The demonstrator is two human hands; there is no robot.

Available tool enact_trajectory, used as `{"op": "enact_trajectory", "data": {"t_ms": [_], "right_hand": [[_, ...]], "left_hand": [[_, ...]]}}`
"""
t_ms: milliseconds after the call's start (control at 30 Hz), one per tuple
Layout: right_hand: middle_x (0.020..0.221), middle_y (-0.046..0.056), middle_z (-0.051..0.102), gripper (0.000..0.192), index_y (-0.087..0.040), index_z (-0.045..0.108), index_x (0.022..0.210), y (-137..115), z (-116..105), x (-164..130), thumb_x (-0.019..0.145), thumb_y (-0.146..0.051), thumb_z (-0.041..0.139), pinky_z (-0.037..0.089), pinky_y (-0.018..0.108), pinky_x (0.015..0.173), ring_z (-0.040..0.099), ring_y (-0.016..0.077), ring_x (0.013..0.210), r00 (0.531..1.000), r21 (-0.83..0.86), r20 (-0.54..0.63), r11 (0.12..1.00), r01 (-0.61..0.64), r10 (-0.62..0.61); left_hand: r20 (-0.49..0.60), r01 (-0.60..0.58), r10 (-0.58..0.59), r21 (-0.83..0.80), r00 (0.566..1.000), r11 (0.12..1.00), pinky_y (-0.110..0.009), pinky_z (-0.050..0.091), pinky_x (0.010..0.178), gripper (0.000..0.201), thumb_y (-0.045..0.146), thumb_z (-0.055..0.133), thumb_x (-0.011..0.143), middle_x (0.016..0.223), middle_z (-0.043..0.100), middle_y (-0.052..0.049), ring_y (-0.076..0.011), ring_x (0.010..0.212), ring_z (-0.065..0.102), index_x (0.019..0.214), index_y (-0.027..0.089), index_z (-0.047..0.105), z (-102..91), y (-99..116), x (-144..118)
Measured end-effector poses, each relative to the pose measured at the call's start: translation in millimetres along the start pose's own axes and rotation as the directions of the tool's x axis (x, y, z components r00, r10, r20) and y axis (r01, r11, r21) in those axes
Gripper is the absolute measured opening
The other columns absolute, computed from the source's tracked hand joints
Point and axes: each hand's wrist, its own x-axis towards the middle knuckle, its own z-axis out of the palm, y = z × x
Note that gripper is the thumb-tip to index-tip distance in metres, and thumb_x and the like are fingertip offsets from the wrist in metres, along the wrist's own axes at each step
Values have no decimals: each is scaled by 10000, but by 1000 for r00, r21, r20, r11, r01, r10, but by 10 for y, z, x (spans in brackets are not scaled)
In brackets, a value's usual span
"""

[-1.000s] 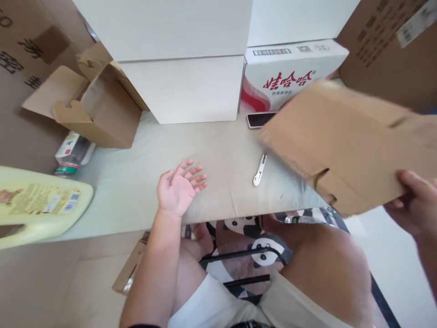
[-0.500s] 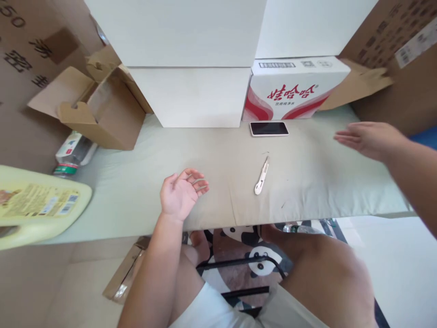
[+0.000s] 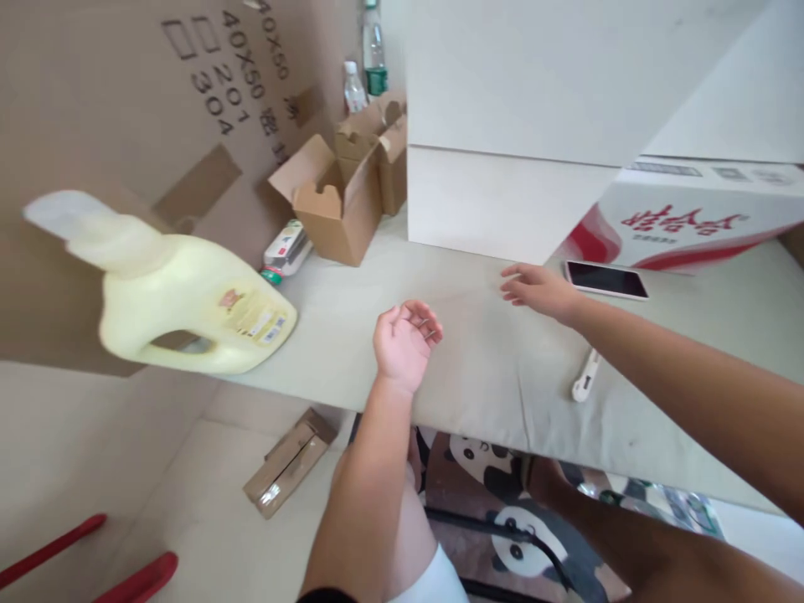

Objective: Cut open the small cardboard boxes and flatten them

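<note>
My left hand (image 3: 405, 342) rests palm up on the pale table (image 3: 477, 368), fingers loosely curled, holding nothing. My right hand (image 3: 537, 289) reaches leftward across the table, fingers spread and empty, just in front of the white box (image 3: 502, 201). A white utility knife (image 3: 584, 378) lies partly under my right forearm. A phone (image 3: 606, 280) lies face up to the right of my right hand. A yellow detergent jug (image 3: 182, 301) lies on its side at the table's left end.
Open small cardboard boxes (image 3: 339, 197) stand at the back left, a plastic bottle (image 3: 284, 251) lying beside them. A red-and-white carton (image 3: 697, 222) sits back right. A large cardboard sheet (image 3: 126, 109) leans at left. A flat package (image 3: 286, 461) lies on the floor.
The view has swung left. My right hand let go of the cardboard piece, then swept left across the table past the phone. My left hand stayed in place.
</note>
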Motion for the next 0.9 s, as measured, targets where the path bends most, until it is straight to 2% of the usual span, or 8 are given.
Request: {"op": "enact_trajectory", "data": {"t_ms": [167, 267, 433, 533, 600, 800, 833, 900], "right_hand": [[1343, 84, 689, 437, -234, 687, 1212, -1106, 1009, 217, 791, -128, 639, 458, 498, 1163, 689, 263, 1126, 919, -123, 117, 913, 390, -377], [1332, 113, 693, 747, -272, 417, 1559, -1677, 1412, 249, 837, -179, 585, 523, 558, 1049, 694, 319, 1117, 800, -255, 217, 759, 599, -559], [1373, 190, 661, 804, -190, 289, 1623, -2049, 1646, 402, 867, -200, 565, 535, 574, 994, 659, 388, 1195, 847, -433, 214, 730, 528, -486], [1436, 225, 610, 706, -76, 384, 1545, -1856, 1604, 425, 869, -186, 554, 497, 552, 1076, 611, 378, 1287, 835, -412, 158, 734, 540, -527], [1385, 214, 646, 660, -68, 422, 1506, -1600, 1497, 336, 871, -196, 546, 487, 544, 1097, 616, 360, 1290, 815, -356, 120, 741, 569, -567], [1229, 120, 701, 403, -220, 604, 1243, -483, 735, -365, 871, -374, 593, 592, 458, 893, 698, 281, 1063, 784, -26, -172, 798, 602, -597], [1215, 98, 698, 378, -252, 612, 1226, -275, 585, -514, 875, -392, 614, 584, 451, 896, 695, 266, 1040, 776, -2, -243, 800, 600, -582], [1097, 71, 698, 352, -304, 622, 1199, 114, 324, -813, 872, -428, 661, 574, 427, 819, 685, 243, 922, 768, 50, -383, 819, 571, -512]], "left_hand": [[-62, -77, 74, -58, 995, 995, -268, 445, 632, 302, 391, 436, 853, 698, 549, -25, -125, 582, 540, 711, 179, 597, -80, 160, 28], [-68, -82, 78, -57, 995, 995, -275, 415, 606, 328, 394, 417, 868, 671, 537, -30, -131, 556, 523, 690, 178, 588, -98, 229, 53], [-95, -103, 97, -68, 991, 992, -271, 395, 587, 353, 381, 379, 889, 650, 529, -34, -131, 534, 506, 677, 176, 574, -114, 292, 77], [-153, -165, 154, -59, 976, 985, -271, 398, 598, 303, 369, 398, 866, 643, 512, -24, -135, 548, 499, 698, 182, 567, -141, 287, 90], [-293, -300, 277, -34, 915, 953, -264, 380, 606, 233, 367, 438, 843, 632, 458, 7, -127, 552, 469, 710, 198, 526, -183, 279, 110], [-607, -645, 588, 156, 534, 748, -259, 368, 708, 105, 313, 440, 846, 779, 458, 18, -122, 697, 499, 790, 224, 445, -346, 294, 174], [-591, -663, 625, 192, 510, 723, -260, 375, 730, 114, 324, 436, 859, 824, 488, 7, -129, 753, 527, 807, 227, 466, -347, 281, 173], [-458, -668, 691, 245, 559, 703, -269, 409, 794, 177, 388, 445, 894, 934, 560, -16, -152, 888, 584, 862, 238, 534, -309, 212, 151]]}}
